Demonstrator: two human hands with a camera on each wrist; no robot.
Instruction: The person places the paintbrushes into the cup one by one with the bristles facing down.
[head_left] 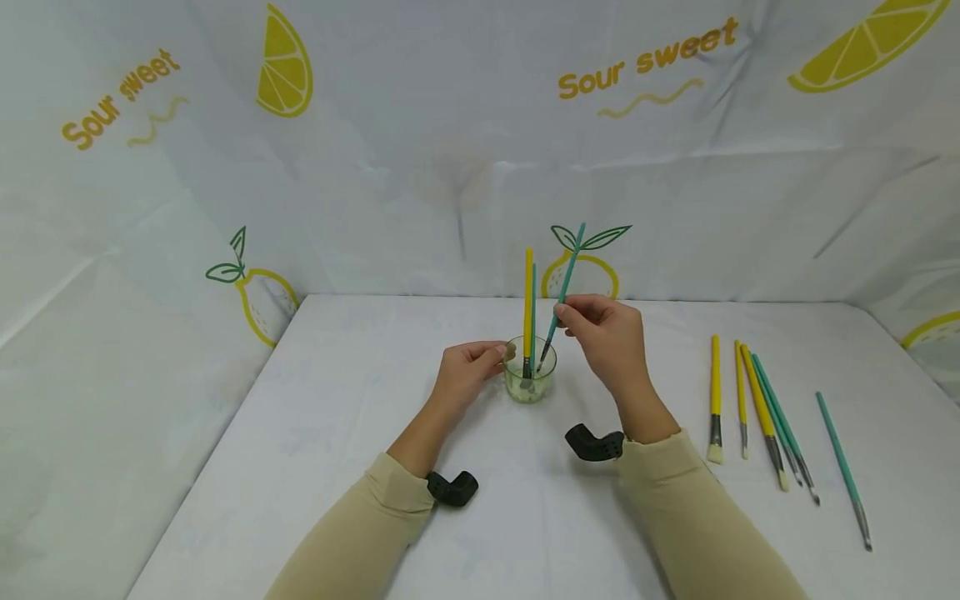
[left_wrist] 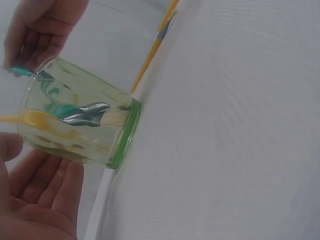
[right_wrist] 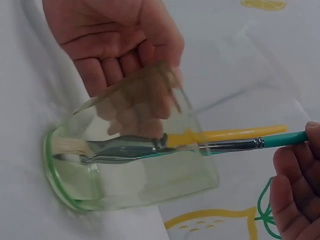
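Note:
A pale green see-through glass (head_left: 528, 387) stands upright on the white table, holding a yellow paintbrush (head_left: 528, 304) and a teal paintbrush, bristles down. My left hand (head_left: 467, 372) holds the glass by its left side, thumb near the rim and fingers along the wall, as the left wrist view shows. Between thumb and fingertips, my right hand (head_left: 609, 337) pinches another teal paintbrush (head_left: 567, 275) by its handle. That brush leans to the right, its metal end and tip inside the mouth of the glass. Bristles of the yellow brush (right_wrist: 70, 147) rest at the glass bottom.
Right of my right forearm lie several paintbrushes: a wide yellow one (head_left: 716, 392), a thin yellow one (head_left: 742, 392), another yellow one (head_left: 763, 408) beside teal ones (head_left: 783, 421). A lone teal brush (head_left: 842, 458) lies farther right. A white lemon-print sheet (head_left: 420, 150) hangs behind the table.

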